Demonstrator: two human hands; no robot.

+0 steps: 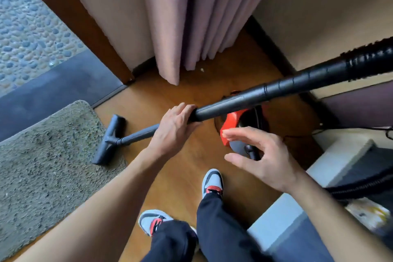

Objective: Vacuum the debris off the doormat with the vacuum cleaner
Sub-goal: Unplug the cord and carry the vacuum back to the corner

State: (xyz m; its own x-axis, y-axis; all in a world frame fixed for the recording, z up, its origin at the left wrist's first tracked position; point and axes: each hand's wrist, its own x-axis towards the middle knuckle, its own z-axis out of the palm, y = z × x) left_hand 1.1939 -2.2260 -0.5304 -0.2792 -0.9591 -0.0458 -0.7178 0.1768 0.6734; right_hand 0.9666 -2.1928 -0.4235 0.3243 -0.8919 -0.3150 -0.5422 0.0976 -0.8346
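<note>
Two hands of mine are in view over a wooden floor [170,95], and most of what lies under me is that floor with the doormat [49,166] spread across its left part. The doormat is coarse and grey-brown, speckled with dark bits, and it lies well to the left of both hands. Beyond it run a dark threshold strip [57,89] and a pebbled surface [27,27] outside the doorway. A pinkish curtain [174,17] hangs straight ahead of me, down to the floor.

The vacuum cleaner's black wand [265,93] crosses from upper right to lower left, joined at the far right to a ribbed hose [370,57]. Its red and black body [240,127] sits on the floor beneath the wand, just ahead of my right hand. The floor head [109,140] at the wand's low end rests at the doormat's right edge, its near end over the mat and its far end on bare wood.

My left hand [174,127] is wrapped around the wand where the thick tube meets the thinner one, fingers curled over the top. My right hand [261,157] holds nothing: it hovers apart from the wand with fingers loosely spread and thumb out. Below, my two grey and red shoes [212,182] stand on the wood.
</note>
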